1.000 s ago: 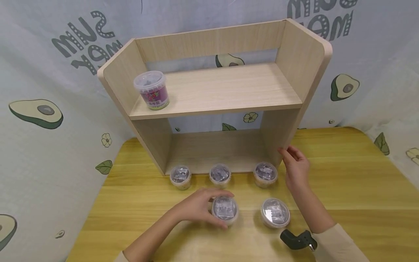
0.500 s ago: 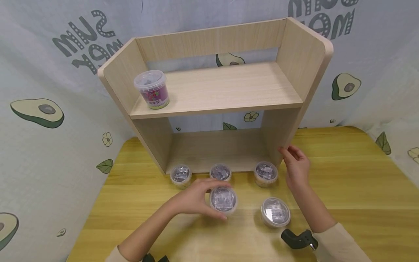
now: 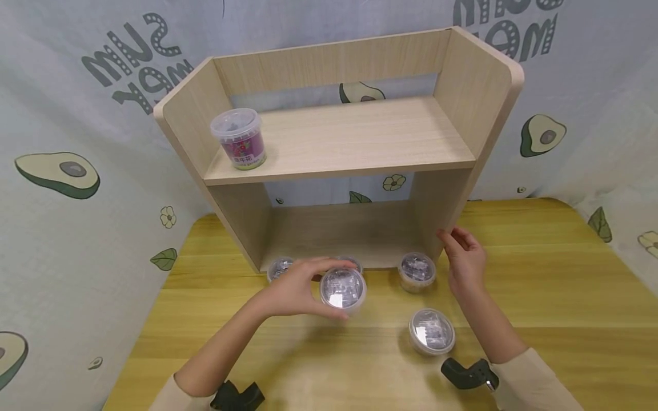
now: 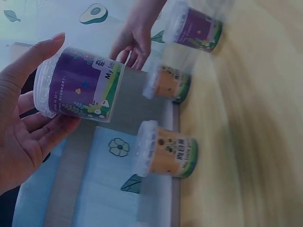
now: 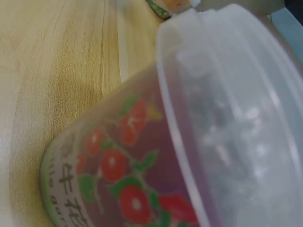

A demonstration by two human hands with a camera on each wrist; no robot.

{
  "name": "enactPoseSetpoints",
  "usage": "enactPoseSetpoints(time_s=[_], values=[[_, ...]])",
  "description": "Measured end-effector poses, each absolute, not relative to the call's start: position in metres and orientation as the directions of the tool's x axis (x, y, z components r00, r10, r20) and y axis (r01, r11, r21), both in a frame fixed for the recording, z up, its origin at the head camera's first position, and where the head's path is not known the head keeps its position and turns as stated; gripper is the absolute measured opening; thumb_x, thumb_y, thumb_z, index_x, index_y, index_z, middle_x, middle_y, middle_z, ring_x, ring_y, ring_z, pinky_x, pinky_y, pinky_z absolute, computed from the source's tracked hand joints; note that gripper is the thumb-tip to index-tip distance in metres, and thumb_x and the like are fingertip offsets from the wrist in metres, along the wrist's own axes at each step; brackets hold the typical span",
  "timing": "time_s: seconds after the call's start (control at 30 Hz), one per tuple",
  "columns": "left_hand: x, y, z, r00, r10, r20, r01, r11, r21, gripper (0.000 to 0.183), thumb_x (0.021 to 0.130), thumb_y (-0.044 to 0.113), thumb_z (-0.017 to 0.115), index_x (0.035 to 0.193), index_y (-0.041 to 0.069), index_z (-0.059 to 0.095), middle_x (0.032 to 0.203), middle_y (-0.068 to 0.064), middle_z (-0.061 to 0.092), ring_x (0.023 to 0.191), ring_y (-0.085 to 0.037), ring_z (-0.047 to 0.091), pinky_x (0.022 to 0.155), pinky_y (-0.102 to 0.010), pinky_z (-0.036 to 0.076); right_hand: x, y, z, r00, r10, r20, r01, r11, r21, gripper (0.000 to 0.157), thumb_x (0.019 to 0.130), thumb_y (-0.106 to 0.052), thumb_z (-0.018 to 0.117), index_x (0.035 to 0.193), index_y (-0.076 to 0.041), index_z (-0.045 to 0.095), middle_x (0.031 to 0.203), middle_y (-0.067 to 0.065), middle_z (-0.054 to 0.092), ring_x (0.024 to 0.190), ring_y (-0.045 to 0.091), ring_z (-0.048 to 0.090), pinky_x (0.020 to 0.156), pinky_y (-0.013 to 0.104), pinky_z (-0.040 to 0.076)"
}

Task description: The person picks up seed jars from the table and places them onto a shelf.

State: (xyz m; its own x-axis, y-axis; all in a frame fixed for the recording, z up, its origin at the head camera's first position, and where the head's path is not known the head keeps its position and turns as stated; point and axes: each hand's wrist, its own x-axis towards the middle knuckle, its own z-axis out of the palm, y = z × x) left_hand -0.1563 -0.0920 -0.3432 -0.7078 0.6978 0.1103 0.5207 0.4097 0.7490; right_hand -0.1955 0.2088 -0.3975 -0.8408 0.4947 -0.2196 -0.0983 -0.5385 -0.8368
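My left hand [image 3: 293, 291] grips a lidded clear plastic cup [image 3: 342, 289] by its sides, thumb and fingers spread around the lid end. In the left wrist view that cup shows a purple label [image 4: 83, 85], and it is held up off the table. Fingers of my right hand [image 3: 466, 260] pinch the lower front edge of the shelf's right side panel [image 3: 437, 211]. Another purple-labelled cup [image 3: 432, 332] stands on the table left of my right forearm; it fills much of the right wrist view, red flowers [image 5: 135, 203] on its label.
Along the front of the two-tier wooden shelf [image 3: 339, 174] stand more cups, one at the right [image 3: 417, 271] and two partly behind my left hand. Orange labels show on two cups, a nearer one [image 4: 168, 151] included. One purple cup [image 3: 241, 142] stands on the upper tier's left.
My left hand has lifted the cup from the front of the table and carried it toward the shelf, slightly left. My right hand has stayed on the side panel.
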Motion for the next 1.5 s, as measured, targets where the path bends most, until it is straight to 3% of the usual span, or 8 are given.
enactPoseSetpoints(time_s=[0.27,1.03,1.5], values=[[-0.166,-0.097,-0.327,-0.696,0.693,0.189,0.575,0.381,0.724,0.073,0.063,0.031,0.085,0.128,0.024,0.053,0.12,0.008,0.058,0.106,-0.008,0.054,0.083,-0.028,0.05,-0.195,0.209,-0.399,-0.841,0.498,-0.213,-0.102,-0.531,-0.841,0.018,0.076,0.007,0.069,0.08,-0.01,0.065,0.083,-0.002,0.063,0.08,0.007,0.058,0.071,0.013,0.05],[-0.189,-0.109,-0.278,-0.673,0.714,0.194,0.638,0.429,0.64,0.071,0.067,0.035,0.082,0.13,0.02,0.052,0.125,0.007,0.057,0.106,-0.006,0.055,0.087,-0.028,0.049,-0.196,0.208,-0.4,-0.845,0.502,-0.187,-0.126,-0.525,-0.841,0.02,0.077,0.01,0.066,0.08,-0.01,0.065,0.081,-0.001,0.063,0.08,0.008,0.059,0.072,0.013,0.05],[-0.192,-0.1,-0.248,-0.663,0.715,0.221,0.666,0.429,0.61,0.071,0.068,0.035,0.081,0.13,0.019,0.052,0.119,0.008,0.06,0.102,-0.005,0.056,0.088,-0.029,0.048,-0.197,0.206,-0.4,-0.847,0.496,-0.19,-0.135,-0.546,-0.827,0.019,0.077,0.01,0.066,0.078,-0.009,0.065,0.08,-0.001,0.063,0.08,0.009,0.058,0.071,0.013,0.05]])
